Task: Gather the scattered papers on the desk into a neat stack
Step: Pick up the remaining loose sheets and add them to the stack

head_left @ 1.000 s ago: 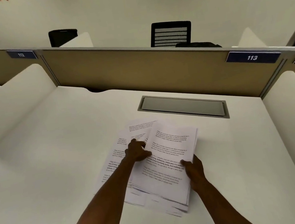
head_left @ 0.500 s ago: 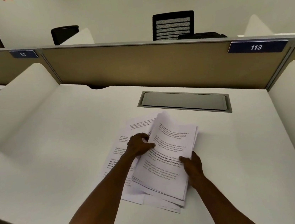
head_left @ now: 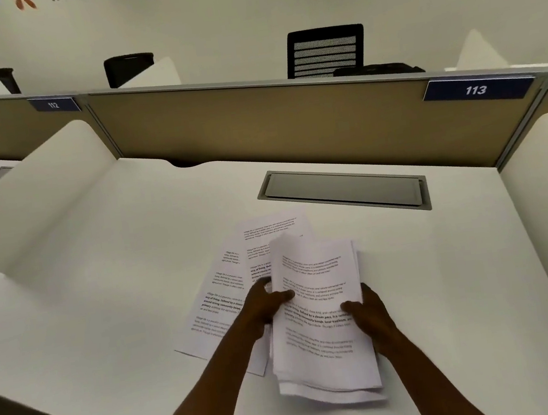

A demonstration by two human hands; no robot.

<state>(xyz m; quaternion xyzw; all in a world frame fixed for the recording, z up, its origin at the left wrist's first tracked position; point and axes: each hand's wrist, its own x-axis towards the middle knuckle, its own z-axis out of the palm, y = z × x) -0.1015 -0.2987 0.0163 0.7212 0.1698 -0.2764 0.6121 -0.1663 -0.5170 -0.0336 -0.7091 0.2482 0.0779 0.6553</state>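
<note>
Two hands — left (head_left: 264, 303), right (head_left: 370, 312) — grip one bundle of papers (head_left: 319, 322); its sheet count cannot be told. At least two loose sheets (head_left: 219, 303) lie beside it on one desk (head_left: 104, 297). One cable hatch (head_left: 344, 190). Two number plates — 112 (head_left: 53, 105), 113 (head_left: 476, 90). Three chairs: (head_left: 325, 50), (head_left: 128, 68), (head_left: 1, 77).

Both hands grip paper stack (head_left: 319, 308), loose sheets (head_left: 228, 295) beside — white desk (head_left: 119, 278)
</note>
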